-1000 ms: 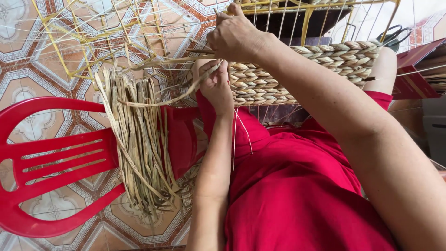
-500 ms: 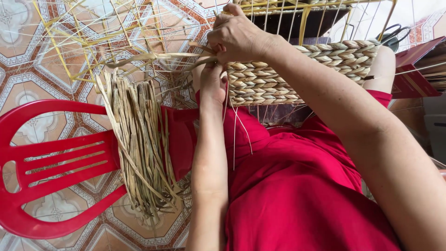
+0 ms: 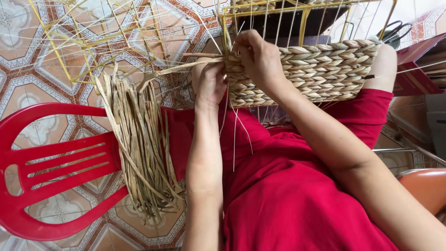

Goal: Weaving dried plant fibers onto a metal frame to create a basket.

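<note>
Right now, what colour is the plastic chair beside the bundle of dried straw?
The plastic chair is bright red, seen clearly in the head view.

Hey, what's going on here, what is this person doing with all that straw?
A person in red clothes is weaving a basket of braided straw on a yellow wire frame resting on their lap. The right hand grips the woven edge at the frame's corner, while the left hand holds a loose strand beside it. Several rows are woven. A bundle of dried straw lies draped over a red plastic chair on the left.
</note>
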